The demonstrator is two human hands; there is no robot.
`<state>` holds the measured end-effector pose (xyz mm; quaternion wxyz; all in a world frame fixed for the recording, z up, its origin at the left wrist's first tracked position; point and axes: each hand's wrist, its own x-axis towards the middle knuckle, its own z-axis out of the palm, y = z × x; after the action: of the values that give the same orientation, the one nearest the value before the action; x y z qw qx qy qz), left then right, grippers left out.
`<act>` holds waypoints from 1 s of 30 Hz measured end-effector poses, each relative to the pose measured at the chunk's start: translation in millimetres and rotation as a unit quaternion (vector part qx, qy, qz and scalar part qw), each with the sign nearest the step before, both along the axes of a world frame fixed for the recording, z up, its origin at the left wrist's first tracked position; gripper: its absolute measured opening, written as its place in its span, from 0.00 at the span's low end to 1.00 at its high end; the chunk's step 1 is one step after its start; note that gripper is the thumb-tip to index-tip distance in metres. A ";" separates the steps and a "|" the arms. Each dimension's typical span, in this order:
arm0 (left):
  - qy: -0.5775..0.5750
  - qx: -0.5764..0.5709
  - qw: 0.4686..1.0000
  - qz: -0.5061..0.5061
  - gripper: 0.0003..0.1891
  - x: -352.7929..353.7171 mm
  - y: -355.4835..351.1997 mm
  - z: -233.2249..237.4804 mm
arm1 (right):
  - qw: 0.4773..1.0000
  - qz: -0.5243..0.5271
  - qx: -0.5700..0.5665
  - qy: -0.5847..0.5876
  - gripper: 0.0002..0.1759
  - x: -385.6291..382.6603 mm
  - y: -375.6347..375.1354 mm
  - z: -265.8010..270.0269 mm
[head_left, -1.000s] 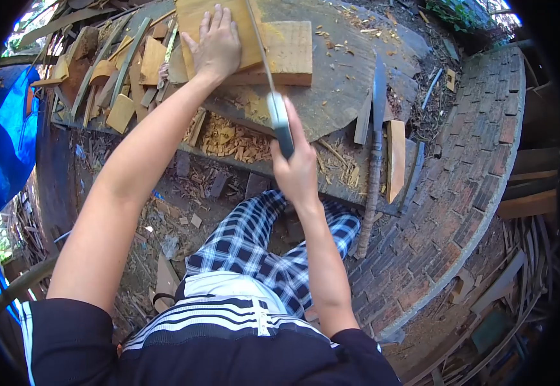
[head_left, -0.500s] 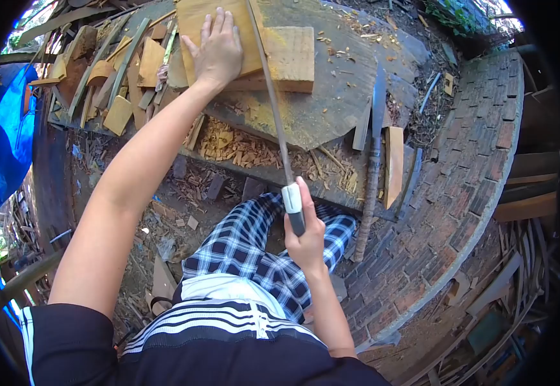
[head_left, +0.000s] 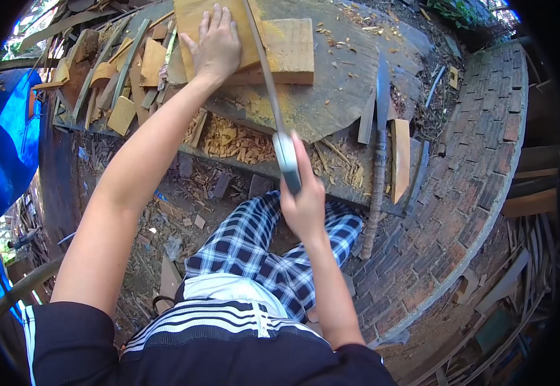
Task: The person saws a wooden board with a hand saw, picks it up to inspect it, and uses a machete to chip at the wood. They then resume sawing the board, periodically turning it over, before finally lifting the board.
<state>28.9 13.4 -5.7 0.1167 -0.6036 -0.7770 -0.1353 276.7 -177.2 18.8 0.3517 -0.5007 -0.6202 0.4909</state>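
Observation:
My left hand [head_left: 219, 48] lies flat, fingers stretched, on a yellowish wooden board [head_left: 188, 19]. Under and beside that board is a thicker wooden block [head_left: 293, 48] on the worn workbench [head_left: 347, 71]. My right hand [head_left: 304, 202] is wrapped round the pale and dark handle of a handsaw [head_left: 286, 154]. The saw's narrow blade runs away from me along the right edge of the board, and its far end leaves the top of the view. Yellow sawdust lies around the blade.
Right of the saw lies a long-bladed tool with a wrapped handle [head_left: 377, 174], beside a pointed wood offcut [head_left: 400, 157]. Several wood pieces [head_left: 120, 116] crowd the bench's left. Wood chips [head_left: 235, 143] fill a hollow in front. A low brick wall [head_left: 460, 193] curves along the right.
My right hand has pushed the saw forward, away from me, so its handle is nearer the bench. My left hand stays on the board.

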 end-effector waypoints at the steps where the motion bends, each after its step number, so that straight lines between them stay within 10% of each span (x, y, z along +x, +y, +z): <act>1: -0.006 -0.002 1.000 0.003 0.26 -0.7 0.3 -2.1 | 1.000 -0.004 -0.009 0.001 0.46 -17.3 26.7 -0.1; 22: -0.033 -0.009 0.999 0.001 0.26 5.1 0.1 7.8 | 1.000 -0.007 0.014 0.000 0.46 15.1 -35.4 2.7; 30: -0.039 -0.033 0.999 0.014 0.26 9.4 -2.4 12.4 | 1.000 -0.001 -0.004 -0.019 0.48 -43.4 72.1 5.3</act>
<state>38.3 11.0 6.7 0.0681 -0.5904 -0.7935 -0.1312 233.3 -105.0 24.2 0.3385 -0.5123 -0.6243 0.4830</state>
